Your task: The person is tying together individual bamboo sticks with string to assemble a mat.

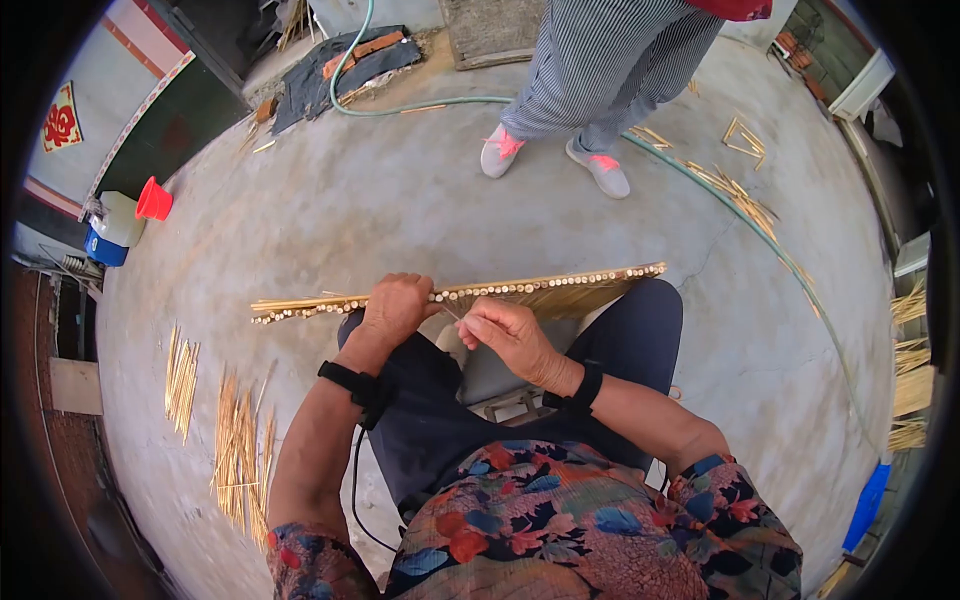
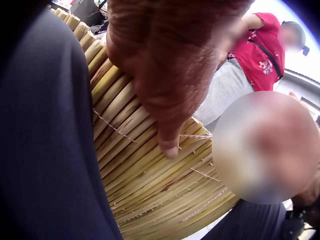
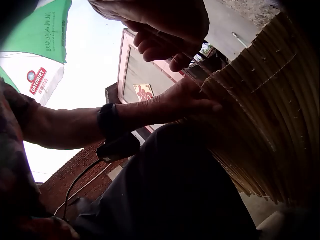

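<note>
A mat of straw-coloured stalks (image 1: 560,295) stitched together with thread lies across the person's knees, its row of cut stalk ends facing up. My left hand (image 1: 400,308) grips the mat left of its middle, thumb against one face in the left wrist view. Just to the right, my right hand (image 1: 508,335) has curled fingers and pinches a thin thread (image 3: 200,64) that runs to the mat's edge. Rows of pinkish-white stitching (image 2: 202,174) cross the stalks. Loose stalks (image 1: 290,304) stick out at the mat's left end. A blurred disc covers the right hand in the left wrist view.
Bundles of stalks (image 1: 238,450) lie on the concrete floor at the left. Another person in striped trousers (image 1: 610,70) stands ahead. A green hose (image 1: 740,212) curves along the right, beside scattered stalks (image 1: 735,190). A red bucket (image 1: 154,199) stands at far left.
</note>
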{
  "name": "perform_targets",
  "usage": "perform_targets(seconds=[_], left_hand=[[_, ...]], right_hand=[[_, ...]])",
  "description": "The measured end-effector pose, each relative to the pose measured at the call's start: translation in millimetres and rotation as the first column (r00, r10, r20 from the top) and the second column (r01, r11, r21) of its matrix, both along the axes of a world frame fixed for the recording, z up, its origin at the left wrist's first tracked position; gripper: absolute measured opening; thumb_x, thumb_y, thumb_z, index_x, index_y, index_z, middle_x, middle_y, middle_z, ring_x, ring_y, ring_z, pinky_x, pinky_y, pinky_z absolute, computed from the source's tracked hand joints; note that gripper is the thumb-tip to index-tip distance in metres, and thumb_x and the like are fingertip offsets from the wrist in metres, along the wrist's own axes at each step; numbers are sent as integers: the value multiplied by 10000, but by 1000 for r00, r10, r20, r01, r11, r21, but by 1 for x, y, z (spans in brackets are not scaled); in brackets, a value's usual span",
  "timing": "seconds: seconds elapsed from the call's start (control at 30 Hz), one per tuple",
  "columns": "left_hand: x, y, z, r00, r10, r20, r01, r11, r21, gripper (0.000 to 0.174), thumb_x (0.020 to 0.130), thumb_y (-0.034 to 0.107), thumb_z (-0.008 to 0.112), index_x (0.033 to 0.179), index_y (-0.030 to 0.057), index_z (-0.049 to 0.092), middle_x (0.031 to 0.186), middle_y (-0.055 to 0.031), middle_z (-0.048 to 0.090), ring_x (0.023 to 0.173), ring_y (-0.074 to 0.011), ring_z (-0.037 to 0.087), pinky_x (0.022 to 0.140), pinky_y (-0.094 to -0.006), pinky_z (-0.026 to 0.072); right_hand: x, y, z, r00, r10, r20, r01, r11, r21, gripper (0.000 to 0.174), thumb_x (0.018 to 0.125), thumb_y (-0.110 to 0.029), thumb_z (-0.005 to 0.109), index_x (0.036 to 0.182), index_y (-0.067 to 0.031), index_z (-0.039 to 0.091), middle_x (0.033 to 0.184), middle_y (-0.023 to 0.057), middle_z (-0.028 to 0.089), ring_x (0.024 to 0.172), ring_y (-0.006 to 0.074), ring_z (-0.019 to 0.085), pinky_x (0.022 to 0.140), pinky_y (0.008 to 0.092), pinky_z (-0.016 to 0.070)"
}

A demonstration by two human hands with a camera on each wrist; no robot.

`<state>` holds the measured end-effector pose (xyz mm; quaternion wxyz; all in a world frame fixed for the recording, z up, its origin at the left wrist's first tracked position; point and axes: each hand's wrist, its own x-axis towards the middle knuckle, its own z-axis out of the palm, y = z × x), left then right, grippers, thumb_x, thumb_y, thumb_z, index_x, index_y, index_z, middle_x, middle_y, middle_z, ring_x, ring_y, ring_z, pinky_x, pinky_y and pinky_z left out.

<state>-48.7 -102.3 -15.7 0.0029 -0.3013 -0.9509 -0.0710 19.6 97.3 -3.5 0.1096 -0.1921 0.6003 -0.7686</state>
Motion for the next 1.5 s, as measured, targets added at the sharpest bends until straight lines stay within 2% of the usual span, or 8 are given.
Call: perform_targets(seconds=[0.4, 0.73, 0.8, 0.87, 0.93, 1.03, 1.23, 1.5], left_hand=[[-12, -2, -11, 979, 174, 110, -178, 984, 28, 291, 775, 358, 618, 758, 69, 589, 752, -117, 624, 734, -304, 603, 705, -410, 460], [-17, -3, -14, 969, 204, 139, -214, 975, 56, 307, 773, 363, 623, 783, 58, 592, 785, -115, 638, 752, -312, 609, 698, -414, 472], [-23, -8, -22, 968, 224, 115, -235, 968, 93, 318, 771, 377, 630, 781, 62, 581, 761, -124, 627, 752, -322, 603, 669, -430, 468], [-27, -8, -23, 968, 234, 87, -244, 962, 126, 330, 769, 391, 637, 780, 67, 571, 738, -133, 617, 753, -332, 598, 639, -445, 464], [-25, -7, -20, 958, 279, 65, -283, 955, 85, 329, 770, 385, 636, 779, 62, 570, 743, -133, 618, 750, -335, 596, 644, -439, 463], [-21, -2, -17, 973, 228, 23, -229, 972, 56, 329, 774, 381, 631, 781, 58, 570, 747, -133, 618, 751, -339, 595, 648, -438, 463], [-22, 10, 6, 989, 131, -73, -123, 988, 97, 320, 790, 372, 620, 785, 55, 575, 768, -131, 628, 740, -325, 606, 662, -419, 475], [-142, 66, 40, 957, 251, 148, -284, 915, 286, 412, 809, 420, 604, 827, 8, 615, 746, -189, 629, 725, -359, 607, 642, -442, 469]], right_hand=[[4, -49, 2, 944, 25, -328, 76, 954, 290, 200, 851, -130, 564, 703, -18, 490, 669, 110, 470, 654, 300, 474, 618, 374, 393], [11, -29, 4, 892, 49, -450, 139, 916, 376, 169, 837, -114, 581, 709, -26, 516, 719, 108, 507, 715, 285, 513, 685, 388, 418], [7, -10, 11, 729, -95, -678, 384, 877, 290, 119, 830, -104, 589, 750, -22, 554, 783, 108, 554, 783, 273, 554, 755, 374, 440], [9, 21, 18, 727, -93, -680, 449, 814, 369, 96, 837, -106, 582, 798, -18, 581, 839, 108, 583, 845, 260, 576, 790, 358, 452], [16, 52, 26, 976, -56, -210, 163, 828, 537, 122, 852, -133, 570, 816, -18, 584, 829, 107, 576, 830, 263, 575, 745, 354, 457], [31, 79, 28, 976, 65, -207, 101, 709, 698, 152, 869, -163, 557, 832, -18, 585, 816, 101, 568, 805, 265, 567, 708, 348, 456], [63, 74, 18, 959, 156, -237, 37, 760, 649, 157, 876, -188, 559, 858, -33, 577, 810, 99, 550, 781, 275, 554, 689, 351, 448], [-14, 96, 29, 874, -116, -472, 452, 550, 702, 227, 854, -134, 565, 1055, -37, 526, 984, 144, 559, 920, 334, 539, 785, 390, 441]])
